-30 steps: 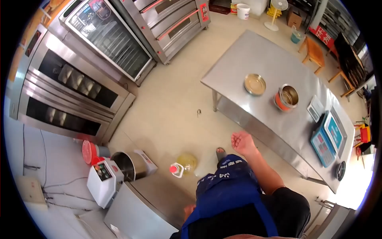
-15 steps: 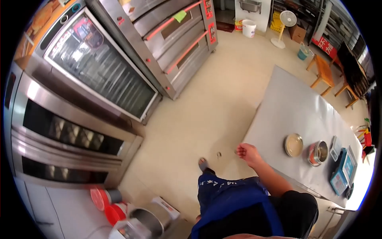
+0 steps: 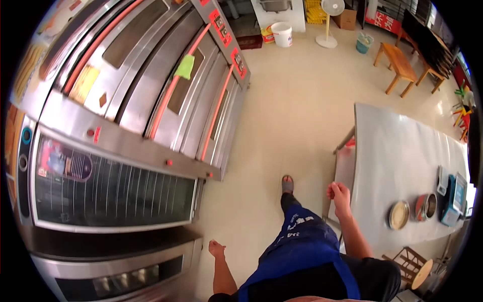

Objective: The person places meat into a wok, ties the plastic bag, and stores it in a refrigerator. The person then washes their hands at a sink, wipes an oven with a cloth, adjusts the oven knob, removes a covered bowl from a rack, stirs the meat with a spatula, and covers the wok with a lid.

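My right hand (image 3: pixel 339 195), fingers curled in, hangs beside the left edge of the steel table (image 3: pixel 382 166); whether anything is inside it cannot be seen. At the lower left, my left hand (image 3: pixel 217 248) is out over the floor near the glass-door cabinet (image 3: pixel 115 186), its fingers bent and too small to read clearly. On the table stand a round shallow dish (image 3: pixel 399 215), a metal pot with an orange side (image 3: pixel 426 207) and a blue scale (image 3: pixel 455 200). Neither hand touches them.
A stacked oven (image 3: pixel 166 95) with red handles and a green cloth (image 3: pixel 184 67) lines the left. Further off are a white bucket (image 3: pixel 282 35), a fan (image 3: pixel 327 40), a teal bin (image 3: pixel 364 43) and a wooden bench (image 3: pixel 396 65). A wooden chair (image 3: pixel 410 266) stands at the lower right.
The view has moved forward and turned, bringing the oven closer. The table has shifted right and the mixer has left view. My left hand has come into clear view.
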Demonstrator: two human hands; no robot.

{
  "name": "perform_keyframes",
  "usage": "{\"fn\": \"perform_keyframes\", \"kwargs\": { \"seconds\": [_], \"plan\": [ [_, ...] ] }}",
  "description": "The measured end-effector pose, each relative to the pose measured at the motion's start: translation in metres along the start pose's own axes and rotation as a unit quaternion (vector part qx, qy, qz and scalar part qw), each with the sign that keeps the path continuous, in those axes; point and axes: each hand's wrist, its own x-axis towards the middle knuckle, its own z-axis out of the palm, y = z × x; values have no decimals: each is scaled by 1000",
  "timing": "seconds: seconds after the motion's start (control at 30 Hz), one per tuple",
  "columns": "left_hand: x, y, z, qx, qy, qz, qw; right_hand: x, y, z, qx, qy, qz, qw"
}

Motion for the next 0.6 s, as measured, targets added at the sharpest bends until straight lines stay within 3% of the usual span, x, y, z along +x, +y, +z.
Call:
{"fn": "perform_keyframes", "kwargs": {
  "seconds": [0.03, 0.1, 0.2, 0.43, 0.47, 0.5, 0.57, 0.6],
  "plan": [
    [9, 25, 13, -4, 0, 4, 1000, 22, -1, 10, 2, 0, -5, 1000],
    [21, 84, 48, -12, -2, -102, 995, 76, -21, 35, 10, 45, 14, 999],
    [37, 139, 104, -11, 65, -183, 981, 146, -75, 86, 10, 46, -10, 999],
    [125, 248, 226, -9, -29, -175, 984, 331, -223, 227, -15, -26, -153, 988],
    [151, 259, 245, 212, -128, -92, 964, 358, -239, 247, -19, -18, -155, 988],
    [178, 268, 264, 413, -185, 24, 891, 382, -254, 266, -49, -24, -179, 982],
    [219, 307, 307, 679, -226, 192, 672, 434, -276, 295, -79, -10, -198, 977],
    [245, 324, 336, 623, -192, 141, 745, 457, -285, 309, -125, -5, -199, 972]
  ]
}}
